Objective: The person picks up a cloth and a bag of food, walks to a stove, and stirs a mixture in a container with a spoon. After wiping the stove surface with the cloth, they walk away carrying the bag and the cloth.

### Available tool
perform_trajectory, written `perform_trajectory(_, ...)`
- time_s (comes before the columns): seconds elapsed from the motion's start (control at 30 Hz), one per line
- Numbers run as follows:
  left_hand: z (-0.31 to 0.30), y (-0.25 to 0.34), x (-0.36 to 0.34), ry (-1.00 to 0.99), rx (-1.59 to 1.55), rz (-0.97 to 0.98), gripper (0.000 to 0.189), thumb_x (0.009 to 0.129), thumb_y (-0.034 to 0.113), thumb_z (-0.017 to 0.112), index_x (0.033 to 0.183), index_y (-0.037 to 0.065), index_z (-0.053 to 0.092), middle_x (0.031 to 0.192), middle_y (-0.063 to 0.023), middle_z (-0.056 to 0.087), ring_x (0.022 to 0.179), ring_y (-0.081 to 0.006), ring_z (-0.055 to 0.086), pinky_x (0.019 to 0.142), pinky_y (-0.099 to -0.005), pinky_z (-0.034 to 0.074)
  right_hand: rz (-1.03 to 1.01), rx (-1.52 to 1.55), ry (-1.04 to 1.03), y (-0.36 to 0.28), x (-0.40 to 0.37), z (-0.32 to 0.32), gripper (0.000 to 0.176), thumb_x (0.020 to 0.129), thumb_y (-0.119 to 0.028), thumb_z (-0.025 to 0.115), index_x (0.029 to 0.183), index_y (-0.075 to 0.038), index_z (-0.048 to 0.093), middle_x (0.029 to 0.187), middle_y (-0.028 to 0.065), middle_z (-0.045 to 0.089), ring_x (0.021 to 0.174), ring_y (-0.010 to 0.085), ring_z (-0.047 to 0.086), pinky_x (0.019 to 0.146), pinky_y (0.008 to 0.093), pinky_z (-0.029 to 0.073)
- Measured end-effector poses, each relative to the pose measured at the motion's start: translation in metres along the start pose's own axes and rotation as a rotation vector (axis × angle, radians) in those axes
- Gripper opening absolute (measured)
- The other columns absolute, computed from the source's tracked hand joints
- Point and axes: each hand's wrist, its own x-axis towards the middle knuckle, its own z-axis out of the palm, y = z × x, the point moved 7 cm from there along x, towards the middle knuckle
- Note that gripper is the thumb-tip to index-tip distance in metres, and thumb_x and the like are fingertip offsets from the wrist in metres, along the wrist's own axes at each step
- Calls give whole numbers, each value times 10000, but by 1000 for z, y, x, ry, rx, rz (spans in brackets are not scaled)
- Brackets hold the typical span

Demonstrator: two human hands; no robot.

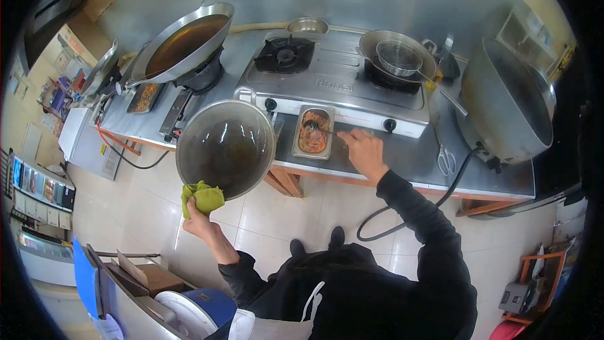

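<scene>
Left hand (199, 221) clamps cloth (204, 200) on wok (217, 145) — right hand (366, 155) grips spoon (326, 131), long axis sideways, bowl leftward.

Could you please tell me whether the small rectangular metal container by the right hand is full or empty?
Not empty: orange-brown food shows inside the metal container, where the right hand holds a utensil; how full is unclear.

At one o'clock from the view's centre, the brand name "Rinnai" (334, 85) stands on the two-burner gas stove (330, 73), between its burners.
</scene>
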Motion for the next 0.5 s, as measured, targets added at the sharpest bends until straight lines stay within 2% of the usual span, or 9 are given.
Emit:
perform_trajectory(0.1,-1,0,-2,24,33,-31,316,820,81,610,1001,-176,574,909,-198,641,774,-258,665,688,-362,572,-50,-104,18,6,25,1,241,705,-47,569,912,-106,677,757,73,607,726,230,625,573,350,501)
perform_trajectory(0.2,-1,-5,2,17,20,-13,328,813,89,621,991,-182,570,911,-204,636,770,-273,662,681,-372,573,-113,-230,-130,14,55,29,179,696,-84,584,850,-86,674,751,101,615,738,236,631,575,344,499)
perform_trajectory(0.23,-2,-5,2,16,11,-7,346,806,98,632,983,-190,564,914,-212,630,772,-287,660,674,-383,574,-168,-258,-64,10,65,29,109,690,-112,594,757,-80,673,721,113,627,717,234,636,576,338,497)
perform_trajectory(0.37,-2,-4,-1,4,-8,-3,369,800,110,643,975,-202,556,924,-222,621,776,-304,656,666,-394,574,-358,-294,-113,-1,92,50,76,676,-120,609,639,-95,671,658,109,638,654,231,643,572,331,497)
perform_trajectory(0.5,-1,-4,-5,36,43,-22,309,824,103,613,978,-164,589,887,-183,646,744,-241,662,679,-345,566,-482,-340,-309,-14,102,70,68,687,-125,623,663,-111,684,711,103,663,684,227,656,576,331,499)
